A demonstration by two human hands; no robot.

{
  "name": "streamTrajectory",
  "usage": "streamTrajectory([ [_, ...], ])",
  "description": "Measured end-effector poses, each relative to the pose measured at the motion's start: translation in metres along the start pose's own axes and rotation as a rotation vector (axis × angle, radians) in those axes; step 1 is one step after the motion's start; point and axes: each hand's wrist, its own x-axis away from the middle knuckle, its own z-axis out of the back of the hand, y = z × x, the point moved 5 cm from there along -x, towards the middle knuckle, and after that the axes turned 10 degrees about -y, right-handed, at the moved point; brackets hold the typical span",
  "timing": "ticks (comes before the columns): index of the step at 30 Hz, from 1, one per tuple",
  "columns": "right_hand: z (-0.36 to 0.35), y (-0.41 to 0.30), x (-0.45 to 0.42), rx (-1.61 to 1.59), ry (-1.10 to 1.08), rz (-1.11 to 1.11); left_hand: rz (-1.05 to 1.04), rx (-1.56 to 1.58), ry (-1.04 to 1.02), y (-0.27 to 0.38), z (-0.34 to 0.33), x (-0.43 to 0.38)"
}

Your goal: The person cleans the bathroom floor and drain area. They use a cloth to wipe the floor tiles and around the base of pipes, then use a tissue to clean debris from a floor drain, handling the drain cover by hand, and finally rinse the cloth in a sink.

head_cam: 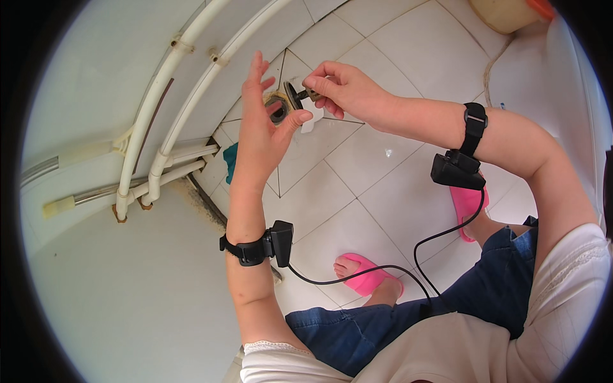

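Observation:
Between the fingers of my right hand is a floor drain insert, its dark round flange turned nearly edge-on and a short stem running to the brownish part I grip. My left hand is raised with its fingers spread and holds nothing; its thumb points towards the insert. Below the hands, a round drain opening with a stained rim sits in the tiled floor and is partly covered by my left fingers. A white flat piece shows beside the left thumb; whether they touch I cannot tell.
White pipes run along the wall to the left, with more pipe near the corner. A teal cloth lies behind my left wrist. White floor tiles spread around my pink slippers. A beige container stands at the upper right.

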Motion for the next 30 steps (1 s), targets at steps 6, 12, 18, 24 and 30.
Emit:
streamTrajectory([
  [6,-0.006,0.013,0.005,0.010,-0.065,-0.062,0.339,0.398,-0.158,-0.039,-0.020,0.013],
  [12,0.001,0.091,0.021,-0.075,-0.148,-0.343,0.241,0.187,-0.169,-0.063,-0.073,0.058],
  [18,-0.002,0.098,-0.016,0.484,-0.246,-0.276,0.410,0.280,-0.163,-0.112,-0.067,0.078],
  [24,-0.011,0.107,-0.074,1.240,0.011,0.354,0.518,0.152,0.264,-0.177,0.013,0.079],
  [30,-0.005,0.138,-0.087,1.410,-0.141,0.347,0.449,-0.245,0.230,-0.201,0.011,0.054],
])
